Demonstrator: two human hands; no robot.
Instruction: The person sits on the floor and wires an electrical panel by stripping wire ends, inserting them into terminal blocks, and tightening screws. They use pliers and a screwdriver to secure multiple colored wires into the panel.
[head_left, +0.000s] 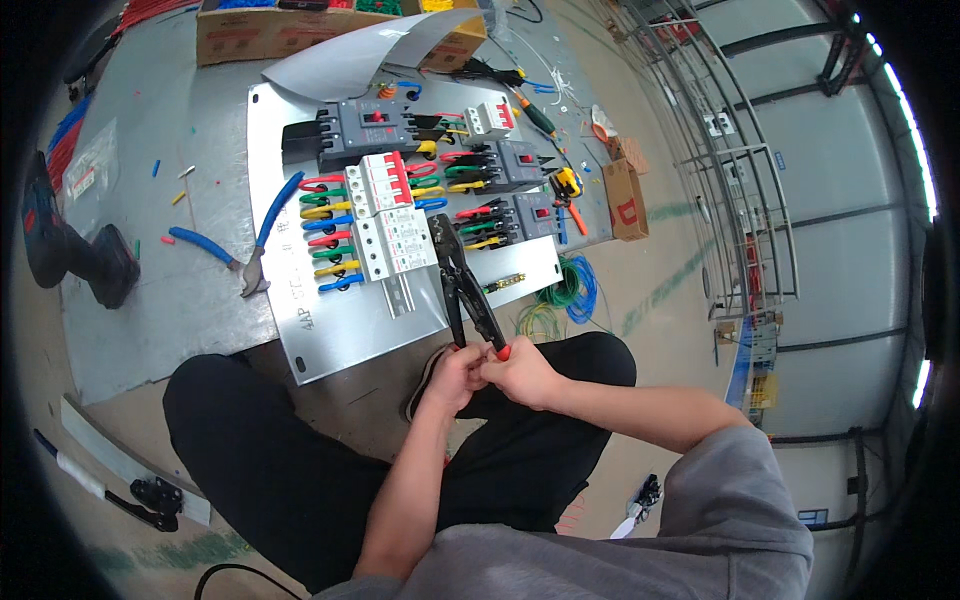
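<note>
Both my hands grip a pair of black crimping pliers by the handle ends, above the near edge of a metal mounting plate. My left hand is closed round the left handle. My right hand is closed round the right handle, whose red tip shows by the thumb. The tool's head points away from me, beside a row of white circuit breakers with short red, green, yellow and blue wires. Larger grey breakers stand farther back on the plate. Whether anything sits in the jaws is too small to tell.
Blue-handled cutters and a cordless drill lie to the left on the grey table. A cardboard box with coloured parts stands at the back. Wire coils and a screwdriver are to the right.
</note>
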